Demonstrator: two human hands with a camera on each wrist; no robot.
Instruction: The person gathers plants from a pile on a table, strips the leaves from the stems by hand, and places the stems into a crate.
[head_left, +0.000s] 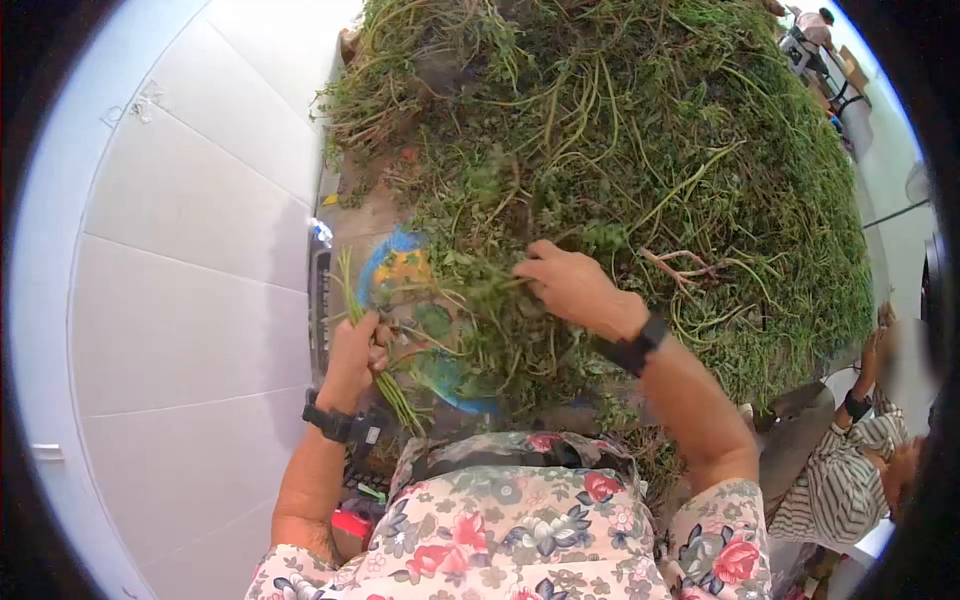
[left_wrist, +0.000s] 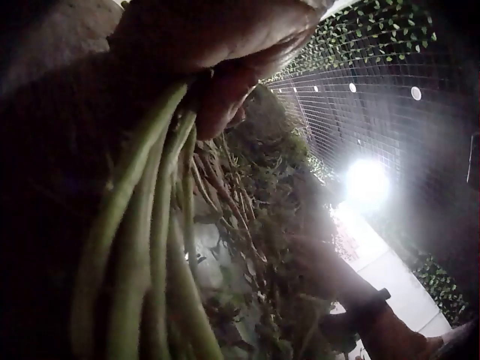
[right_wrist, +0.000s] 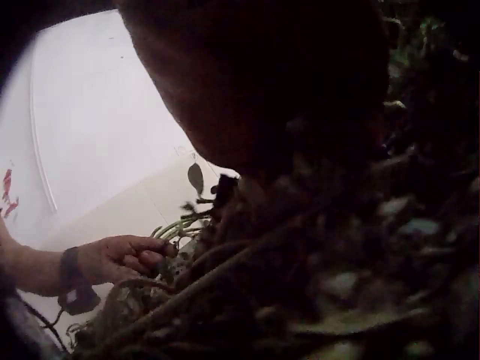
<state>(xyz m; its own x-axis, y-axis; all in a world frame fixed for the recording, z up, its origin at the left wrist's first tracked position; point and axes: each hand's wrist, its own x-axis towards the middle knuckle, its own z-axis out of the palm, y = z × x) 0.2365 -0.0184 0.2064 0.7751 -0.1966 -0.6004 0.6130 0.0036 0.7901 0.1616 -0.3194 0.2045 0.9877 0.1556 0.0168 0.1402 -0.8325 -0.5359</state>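
Note:
My left hand (head_left: 352, 352) grips a small bundle of long green stems (head_left: 400, 402) at the left side of the table. In the left wrist view the thick stems (left_wrist: 135, 247) hang below the curled fingers. Leafy greens (head_left: 600, 130) lie in a broad, tangled heap in front of me. Over the near part of this heap is my right hand (head_left: 580, 290), its fingers bent and pinching a blurred leafy sprig (head_left: 490, 292). The right wrist view is dark; past the greens there, the left hand (right_wrist: 124, 259) holds its stems.
A blue curved print (head_left: 372, 268) with a yellow patch shows on the tabletop between my hands, partly covered by greens. A white wall (head_left: 190, 260) stands close on the left. Another person in a striped top (head_left: 835, 480) sits at the right.

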